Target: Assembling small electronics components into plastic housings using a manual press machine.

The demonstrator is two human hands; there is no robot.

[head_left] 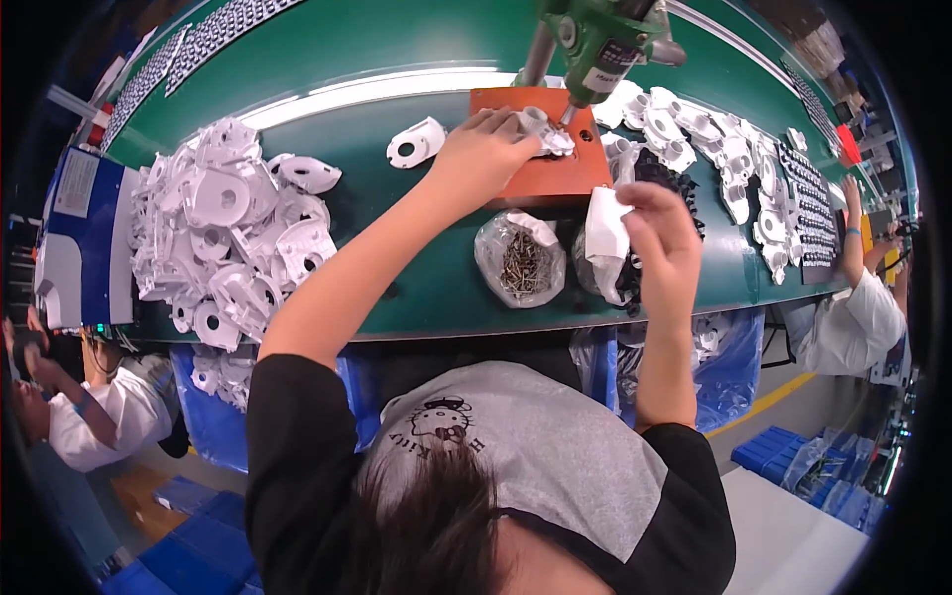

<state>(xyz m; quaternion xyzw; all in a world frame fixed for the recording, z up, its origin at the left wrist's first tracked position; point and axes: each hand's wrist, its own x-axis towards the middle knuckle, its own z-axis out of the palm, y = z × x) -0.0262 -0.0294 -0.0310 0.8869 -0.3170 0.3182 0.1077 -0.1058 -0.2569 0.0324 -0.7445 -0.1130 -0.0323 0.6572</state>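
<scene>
My left hand (488, 151) holds a white moulded plastic part (540, 129) down on the orange block (540, 178), its fingers closed over the part's left side. The slim tip of a green machine head (600, 59) comes down close beside that part; whether they touch I cannot tell. My right hand (662, 230) is raised by a clear bag with a white paper-like flap (607, 226). Its thumb and forefinger are curled toward each other, and anything between them is too small to make out. Left of that bag sits a clear bag of screws (524, 260).
A big heap of white plastic parts (223, 208) fills the left side, with a single part (416, 144) nearer the block. More white parts (694, 139) and small black pieces (679, 188) lie on the right. Blue-lined bins (729, 382) stand below the edge. Other people work at both sides.
</scene>
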